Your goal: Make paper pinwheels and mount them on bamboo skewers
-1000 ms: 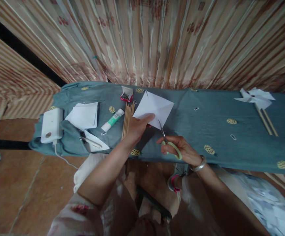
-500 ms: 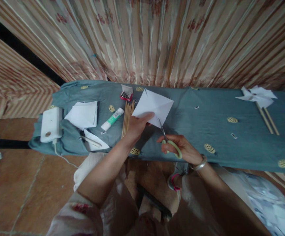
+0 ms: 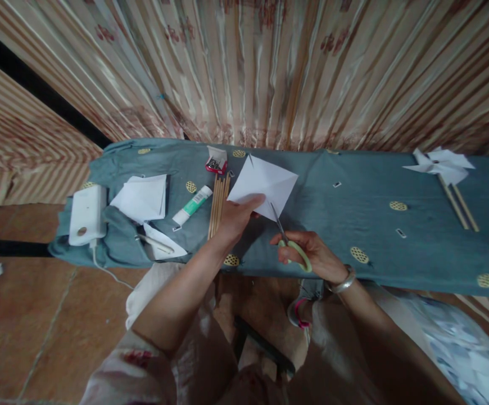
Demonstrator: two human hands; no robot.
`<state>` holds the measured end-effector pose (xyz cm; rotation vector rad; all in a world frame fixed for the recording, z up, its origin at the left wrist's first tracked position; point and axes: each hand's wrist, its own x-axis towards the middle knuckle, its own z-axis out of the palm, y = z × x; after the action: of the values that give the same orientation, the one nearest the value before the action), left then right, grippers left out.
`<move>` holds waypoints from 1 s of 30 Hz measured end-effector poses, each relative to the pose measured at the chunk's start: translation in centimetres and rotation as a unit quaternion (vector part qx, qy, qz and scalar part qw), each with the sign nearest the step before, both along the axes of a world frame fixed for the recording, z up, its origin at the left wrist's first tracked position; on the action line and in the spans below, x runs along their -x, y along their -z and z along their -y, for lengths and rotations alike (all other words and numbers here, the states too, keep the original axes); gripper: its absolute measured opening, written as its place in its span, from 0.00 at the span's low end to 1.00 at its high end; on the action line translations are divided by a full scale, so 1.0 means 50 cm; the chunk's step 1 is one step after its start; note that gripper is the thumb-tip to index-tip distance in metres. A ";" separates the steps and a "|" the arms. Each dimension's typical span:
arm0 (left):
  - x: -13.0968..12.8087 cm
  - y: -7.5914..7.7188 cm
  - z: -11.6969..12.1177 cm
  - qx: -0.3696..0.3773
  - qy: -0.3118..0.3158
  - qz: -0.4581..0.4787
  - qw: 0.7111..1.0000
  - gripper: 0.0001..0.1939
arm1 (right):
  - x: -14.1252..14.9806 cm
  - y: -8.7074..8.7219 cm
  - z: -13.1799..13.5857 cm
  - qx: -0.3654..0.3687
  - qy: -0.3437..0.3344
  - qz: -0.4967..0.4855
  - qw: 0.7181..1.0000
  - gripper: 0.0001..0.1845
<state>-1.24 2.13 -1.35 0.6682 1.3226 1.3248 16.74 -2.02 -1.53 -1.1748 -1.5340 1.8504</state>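
My left hand [image 3: 235, 220] pinches the near corner of a creased white square of paper [image 3: 265, 183] and holds it above the blue-green cloth on the table [image 3: 345, 219]. My right hand [image 3: 309, 256] is closed through the green handles of a pair of scissors [image 3: 287, 239]. The blades point up and away and meet the lower edge of the paper. A silver bangle sits on my right wrist.
A bundle of wooden sticks [image 3: 218, 206], a green-and-white glue tube [image 3: 193, 206] and a small red box of pins [image 3: 216, 162] lie left of the paper. Farther left are stacked white sheets [image 3: 143, 198] and a white charger block [image 3: 86, 214]. A paper pinwheel on sticks [image 3: 442, 166] lies at the far right.
The scissors' blades have crept slightly further into the paper's lower edge. Both hands stay in nearly the same place.
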 end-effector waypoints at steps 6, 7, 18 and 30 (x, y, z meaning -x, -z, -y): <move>-0.001 -0.002 0.002 -0.015 -0.002 0.013 1.000 0.09 | 0.002 -0.004 0.000 0.005 -0.002 0.018 1.000 0.28; -0.001 -0.003 0.002 -0.012 -0.003 0.011 1.000 0.08 | 0.002 -0.004 0.000 0.003 -0.002 0.019 1.000 0.27; -0.003 -0.006 0.005 -0.012 -0.004 0.015 1.000 0.07 | 0.004 -0.003 -0.002 0.006 0.006 0.013 1.000 0.26; 0.004 -0.003 0.003 -0.001 0.011 0.010 1.000 0.07 | 0.014 -0.002 0.001 0.078 0.051 -0.014 0.996 0.26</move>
<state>-1.46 1.97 -1.20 0.6677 1.2958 1.3117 16.02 -2.07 -1.44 -1.2664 -1.3096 1.9383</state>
